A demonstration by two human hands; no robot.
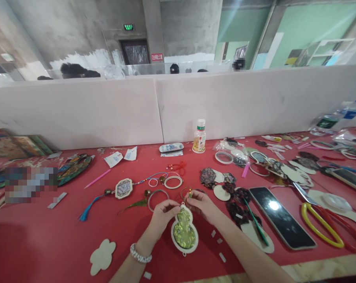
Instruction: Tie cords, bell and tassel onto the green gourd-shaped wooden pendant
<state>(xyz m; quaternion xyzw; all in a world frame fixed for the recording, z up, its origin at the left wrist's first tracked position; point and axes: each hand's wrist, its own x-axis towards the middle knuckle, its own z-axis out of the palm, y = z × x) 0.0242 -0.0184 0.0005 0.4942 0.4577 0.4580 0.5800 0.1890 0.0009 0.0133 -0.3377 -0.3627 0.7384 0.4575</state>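
A gourd-shaped pendant (184, 232) with a pale rim and a shiny green-gold centre hangs upright over the red table (62, 236). My left hand (165, 215) pinches its upper left edge between thumb and fingers. Beside the pendant's top loop, my right hand (201, 204) has its fingers pressed together on a thin cord (190, 193) with small yellow and red beads. Just behind my hands lie a pale ring (157, 192), a small bell (147, 193) and a green tassel (136, 204).
An octagonal pendant (124, 188) with a blue tassel lies left. Right are dark fabric pieces, a phone (281, 216) and scissors (322, 228). A cloud-shaped piece (103, 256) lies front left. A bottle (199, 137) stands by the white partition (121, 112).
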